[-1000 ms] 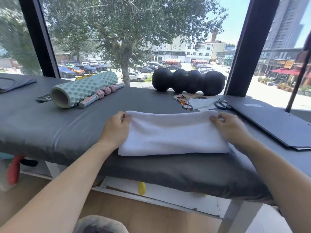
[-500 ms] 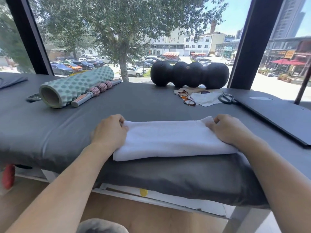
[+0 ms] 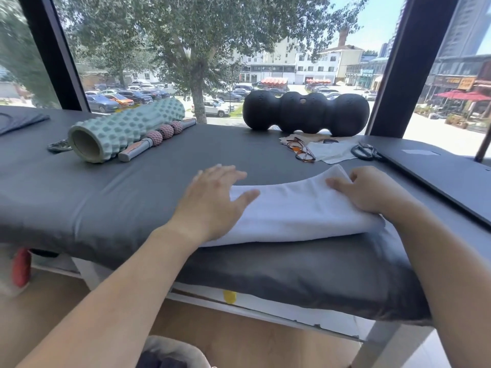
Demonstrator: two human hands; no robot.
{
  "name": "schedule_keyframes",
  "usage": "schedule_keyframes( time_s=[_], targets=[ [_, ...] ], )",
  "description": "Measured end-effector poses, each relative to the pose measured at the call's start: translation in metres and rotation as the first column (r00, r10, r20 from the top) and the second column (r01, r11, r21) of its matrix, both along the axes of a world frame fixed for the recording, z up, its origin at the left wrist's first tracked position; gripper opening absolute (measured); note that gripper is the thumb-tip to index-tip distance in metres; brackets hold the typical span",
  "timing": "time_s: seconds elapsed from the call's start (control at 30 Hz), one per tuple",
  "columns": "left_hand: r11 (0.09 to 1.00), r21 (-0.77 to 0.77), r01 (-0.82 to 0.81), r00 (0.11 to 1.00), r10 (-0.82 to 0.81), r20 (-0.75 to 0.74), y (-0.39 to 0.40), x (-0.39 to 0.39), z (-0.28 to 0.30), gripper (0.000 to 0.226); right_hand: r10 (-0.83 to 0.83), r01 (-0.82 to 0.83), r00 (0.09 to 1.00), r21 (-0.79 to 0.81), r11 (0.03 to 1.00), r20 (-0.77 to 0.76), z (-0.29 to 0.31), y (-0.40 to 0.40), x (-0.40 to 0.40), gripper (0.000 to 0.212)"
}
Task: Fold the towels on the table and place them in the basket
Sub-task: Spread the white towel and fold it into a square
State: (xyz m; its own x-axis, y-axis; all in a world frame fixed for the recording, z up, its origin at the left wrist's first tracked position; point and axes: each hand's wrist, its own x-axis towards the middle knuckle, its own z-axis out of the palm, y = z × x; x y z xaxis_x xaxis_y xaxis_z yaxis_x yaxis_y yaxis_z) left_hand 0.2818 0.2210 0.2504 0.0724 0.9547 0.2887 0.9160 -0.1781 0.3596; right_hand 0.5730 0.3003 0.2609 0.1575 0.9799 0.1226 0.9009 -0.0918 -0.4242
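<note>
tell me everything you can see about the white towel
The towel is plain white, soft-looking cloth, folded into a long flat band lying across the near edge of the grey table. Its far right corner is lifted slightly. The left hand lies flat on its left end with fingers spread; the right hand grips its right end, fingers curled into the cloth. Nothing else touches it.

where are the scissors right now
In the head view, the scissors lie far right on the grey table, between the white cloth and the dark board.
</note>
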Motion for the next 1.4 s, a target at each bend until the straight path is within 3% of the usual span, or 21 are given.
schedule_keyframes(
  time_s=[0.07, 0.1, 0.2, 0.27, 0.37, 0.5, 0.63, 0.9, 1.4],
  targets=[
    [0.963, -0.270, 0.000, 0.981, -0.052, -0.186, 0.001, 0.004, -0.012, 0.072, -0.048, 0.048, 0.996, 0.003, 0.999, 0.079, -0.003, 0.002, 0.004, 0.046],
    [0.944, -0.330, -0.011, 0.974, -0.064, -0.215, 0.002, 0.004, -0.016, 0.076, -0.068, 0.070, 0.992, -0.019, 0.997, 0.111, -0.005, 0.002, 0.005, 0.041],
    [0.939, -0.343, -0.019, 0.971, -0.065, -0.231, 0.004, 0.000, -0.020, 0.085, -0.102, 0.114, 0.972, -0.043, 0.993, 0.214, -0.006, -0.004, 0.001, 0.034],
    [0.944, -0.330, -0.020, 0.968, -0.064, -0.241, 0.001, 0.000, -0.017, 0.086, -0.128, 0.105, 0.941, 0.091, 0.990, 0.313, 0.003, -0.013, -0.007, 0.031],
    [0.970, -0.239, -0.048, 0.962, -0.019, -0.274, -0.003, 0.003, -0.008, 0.076, 0.026, -0.119, 0.946, 0.271, 0.955, 0.324, 0.015, -0.031, -0.034, 0.037],
    [1.000, -0.025, -0.012, 0.988, 0.008, -0.157, -0.003, 0.017, 0.004, 0.053, 0.467, -0.486, 0.866, 0.077, 0.871, 0.179, 0.012, -0.046, -0.080, 0.044],
    [0.995, -0.103, 0.011, 0.994, -0.022, -0.108, 0.000, 0.027, -0.012, 0.050, 0.604, -0.546, 0.769, -0.276, 0.791, 0.211, -0.007, -0.045, -0.092, 0.061],
    [0.966, -0.250, -0.063, 0.970, 0.000, -0.243, 0.004, 0.020, -0.020, 0.063, 0.574, -0.521, 0.802, -0.276, 0.808, 0.166, -0.016, -0.036, -0.075, 0.070],
    [0.959, -0.266, -0.102, 0.984, 0.058, -0.166, 0.006, 0.005, -0.022, 0.077, 0.330, -0.293, 0.936, -0.248, 0.923, 0.125, -0.016, -0.024, -0.005, 0.076]
  ],
)
